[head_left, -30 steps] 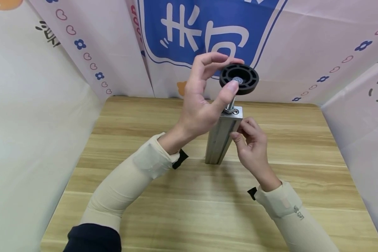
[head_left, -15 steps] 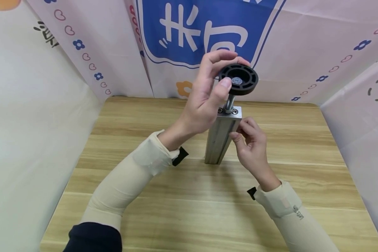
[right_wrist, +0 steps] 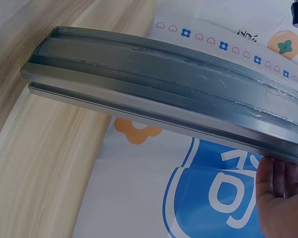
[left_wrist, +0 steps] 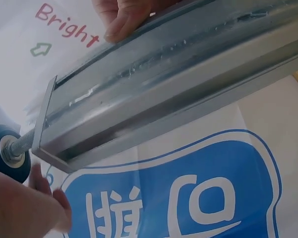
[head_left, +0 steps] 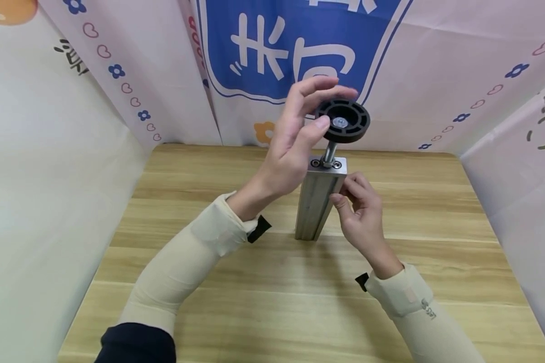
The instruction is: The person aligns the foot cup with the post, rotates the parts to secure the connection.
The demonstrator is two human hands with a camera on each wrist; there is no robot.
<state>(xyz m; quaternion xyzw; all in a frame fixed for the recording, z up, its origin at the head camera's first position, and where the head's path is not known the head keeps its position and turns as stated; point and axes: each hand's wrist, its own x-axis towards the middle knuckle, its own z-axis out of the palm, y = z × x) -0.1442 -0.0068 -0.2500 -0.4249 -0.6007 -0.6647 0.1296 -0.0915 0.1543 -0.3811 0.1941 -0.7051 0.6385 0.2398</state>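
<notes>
An aluminium profile [head_left: 317,204] stands upright on the table, with a metal end plate [head_left: 327,166] on top. From that plate rises a threaded bolt [head_left: 330,152] carrying a black round leveling foot [head_left: 358,121], whose ribbed underside faces up. My left hand [head_left: 288,151] holds the foot by its rim, thumb on the near left side and fingers behind. Lower down, my right hand [head_left: 362,214] grips the profile's right side between thumb and fingers; some fingertips are hidden. In the left wrist view, the foot [left_wrist: 5,148] sits beside my blurred left hand [left_wrist: 27,203].
The wooden table [head_left: 254,312] has printed white cloth walls on its sides and back. A blue sign [head_left: 272,80] is printed on the back cloth, close behind the leveling foot.
My left thumb has slid left, from over the foot's centre screw to its rim, and the fingers have shifted along the far edge. My right hand keeps its place on the profile.
</notes>
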